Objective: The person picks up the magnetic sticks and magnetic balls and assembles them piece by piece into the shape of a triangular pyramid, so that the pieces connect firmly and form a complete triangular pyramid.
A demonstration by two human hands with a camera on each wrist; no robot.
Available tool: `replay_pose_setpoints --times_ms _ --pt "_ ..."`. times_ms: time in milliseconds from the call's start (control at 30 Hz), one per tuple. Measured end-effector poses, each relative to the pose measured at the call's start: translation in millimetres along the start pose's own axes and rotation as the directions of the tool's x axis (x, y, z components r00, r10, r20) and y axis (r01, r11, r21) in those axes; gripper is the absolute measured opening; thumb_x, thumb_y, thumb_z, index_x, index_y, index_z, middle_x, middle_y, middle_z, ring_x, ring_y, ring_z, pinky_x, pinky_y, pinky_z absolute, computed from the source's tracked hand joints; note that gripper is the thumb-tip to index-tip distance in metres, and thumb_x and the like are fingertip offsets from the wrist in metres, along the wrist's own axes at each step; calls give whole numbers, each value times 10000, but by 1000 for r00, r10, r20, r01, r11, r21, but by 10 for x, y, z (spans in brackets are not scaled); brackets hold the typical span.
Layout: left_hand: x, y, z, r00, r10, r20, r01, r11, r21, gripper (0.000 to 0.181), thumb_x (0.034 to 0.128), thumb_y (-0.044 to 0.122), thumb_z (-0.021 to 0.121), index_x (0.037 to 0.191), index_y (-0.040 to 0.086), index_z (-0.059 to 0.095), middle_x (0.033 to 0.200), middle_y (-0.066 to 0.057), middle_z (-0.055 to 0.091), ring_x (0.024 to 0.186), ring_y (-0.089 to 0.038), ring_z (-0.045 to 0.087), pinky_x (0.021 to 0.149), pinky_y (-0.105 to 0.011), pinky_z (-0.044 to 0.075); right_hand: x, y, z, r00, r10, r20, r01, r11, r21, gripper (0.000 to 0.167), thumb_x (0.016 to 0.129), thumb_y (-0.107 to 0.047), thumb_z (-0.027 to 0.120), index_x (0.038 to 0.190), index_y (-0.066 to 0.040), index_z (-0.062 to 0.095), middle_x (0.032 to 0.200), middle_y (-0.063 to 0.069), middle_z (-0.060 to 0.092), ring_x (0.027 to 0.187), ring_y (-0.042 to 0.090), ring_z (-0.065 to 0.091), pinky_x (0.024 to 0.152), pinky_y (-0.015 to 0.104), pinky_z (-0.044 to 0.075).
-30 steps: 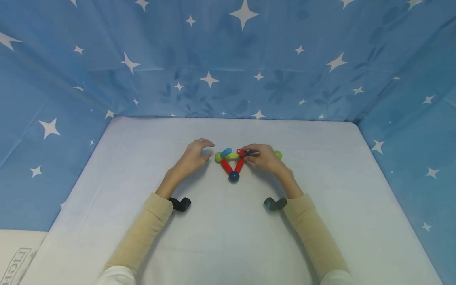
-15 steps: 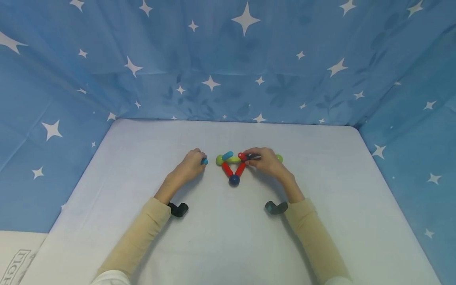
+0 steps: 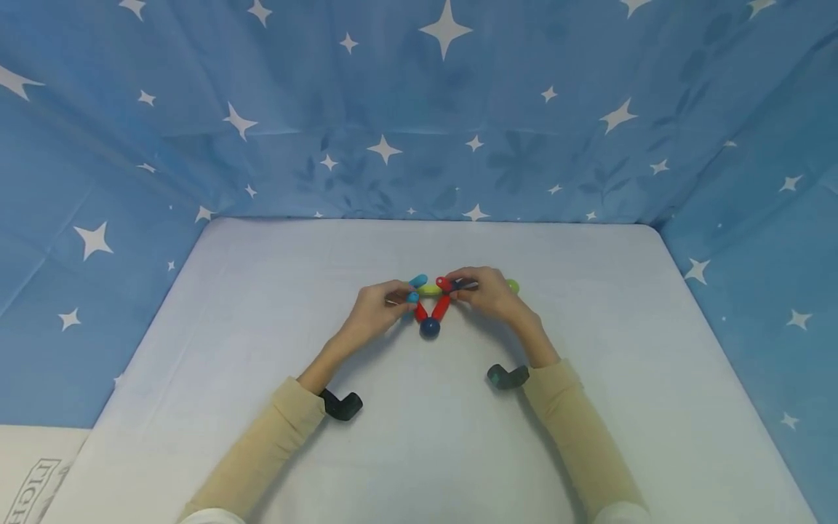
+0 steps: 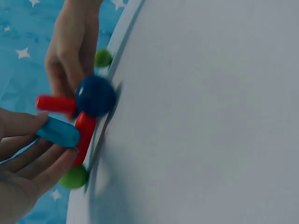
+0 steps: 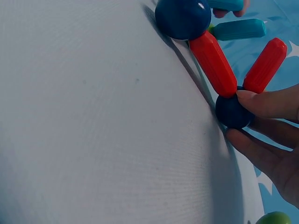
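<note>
My left hand (image 3: 377,311) pinches a light blue rod (image 4: 60,132) between thumb and fingers, at the left corner of a structure of toy rods and balls. My right hand (image 3: 487,291) pinches a dark blue ball (image 5: 232,112) at the other corner. From that ball a red rod (image 5: 213,63) runs to the front dark blue ball (image 3: 429,327), and another red rod (image 5: 265,65) sticks up. A second light blue rod (image 5: 239,29) rises from the left corner. Between the corners lies a yellow-green rod (image 3: 429,290). In the head view, my left fingers hide the left green ball (image 4: 74,176).
Another green ball (image 3: 513,286) shows just beyond the right hand. The white table (image 3: 419,437) extends around the structure, with a blue star-patterned curtain (image 3: 419,109) behind and at both sides. Dark wrist mounts (image 3: 342,405) jut inward from both sleeves.
The left hand's fingers were spread a second ago, then closed on the light blue rod left of the structure. It has since carried the rod right, up to the structure. The right hand stays put.
</note>
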State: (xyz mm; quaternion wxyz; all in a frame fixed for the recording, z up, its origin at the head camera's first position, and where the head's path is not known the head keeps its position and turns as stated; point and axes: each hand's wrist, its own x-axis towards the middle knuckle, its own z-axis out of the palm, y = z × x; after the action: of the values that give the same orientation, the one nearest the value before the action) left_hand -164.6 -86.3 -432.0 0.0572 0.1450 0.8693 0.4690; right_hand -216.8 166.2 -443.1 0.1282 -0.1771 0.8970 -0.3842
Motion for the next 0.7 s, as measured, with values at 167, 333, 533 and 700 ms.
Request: replay_pose_setpoints --times_ms 167,333,533,700 --pt "-58 57 146 998 -51 -23 46 983 -176 300 918 98 770 1206 30 718 1126 -118 757 1029 -249 743 860 -324 607 -12 15 -2 1000 -20 -3 20 1000 7 363 943 -67 731 1304 -91 704 1323 142 690 1182 357 691 993 471 565" --pt "-48 100 174 999 -52 -14 47 969 -241 288 931 102 754 1211 45 717 1120 -112 760 1023 -248 744 855 -345 610 -10 22 4 1000 -23 -3 23 1000 5 362 943 -71 731 1303 -90 704 1324 142 690 1187 360 688 990 467 567" --pt "-13 129 222 997 -73 -2 70 959 -274 308 943 101 744 1239 24 706 1144 -129 751 1079 -259 737 875 -324 611 0 38 16 999 -34 -3 34 999 -7 361 951 -79 725 1311 -77 696 1317 148 694 1193 351 687 990 474 566" --pt "14 114 252 998 -61 -18 54 961 -270 323 934 91 753 1247 25 707 1122 -137 751 1064 -266 741 867 -317 613 5 42 16 999 -44 -10 44 999 1 360 955 -70 716 1313 -72 692 1318 155 692 1188 356 688 989 476 566"
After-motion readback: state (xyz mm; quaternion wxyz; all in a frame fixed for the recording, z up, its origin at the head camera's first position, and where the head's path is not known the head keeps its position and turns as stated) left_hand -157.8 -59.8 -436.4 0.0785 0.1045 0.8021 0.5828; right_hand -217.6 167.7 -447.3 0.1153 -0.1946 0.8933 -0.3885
